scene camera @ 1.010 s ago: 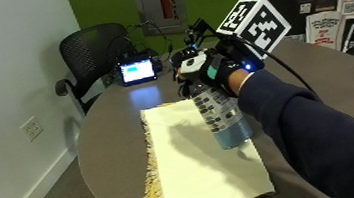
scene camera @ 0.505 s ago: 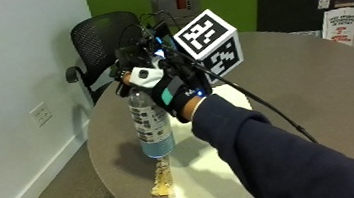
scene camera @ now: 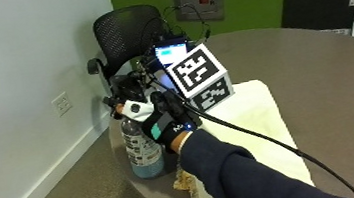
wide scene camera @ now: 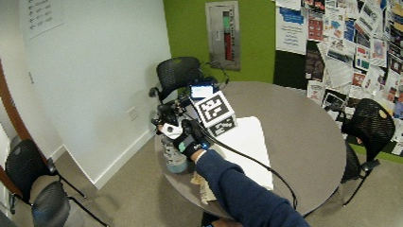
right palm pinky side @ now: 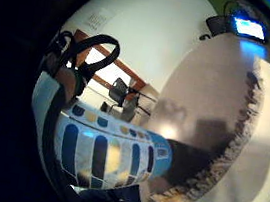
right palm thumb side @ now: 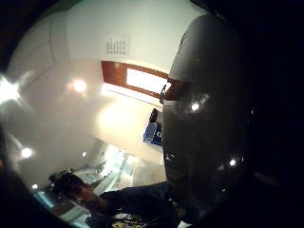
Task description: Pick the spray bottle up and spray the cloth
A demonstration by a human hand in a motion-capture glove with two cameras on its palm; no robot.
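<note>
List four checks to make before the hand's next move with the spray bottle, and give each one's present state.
1. Right hand holds the spray bottle near its top: ok.
2. Bottle upright: ok.
3. Bottle beside the cloth, at the table edge: ok.
4. Nozzle aimed at the cloth: cannot tell, the hand hides it.
5. Cloth lies spread flat on the table: ok.

Clear spray bottle (scene camera: 141, 151) with pale blue liquid, cream cloth (scene camera: 255, 125), grey table (scene camera: 335, 76), black glove (scene camera: 166, 118)
</note>
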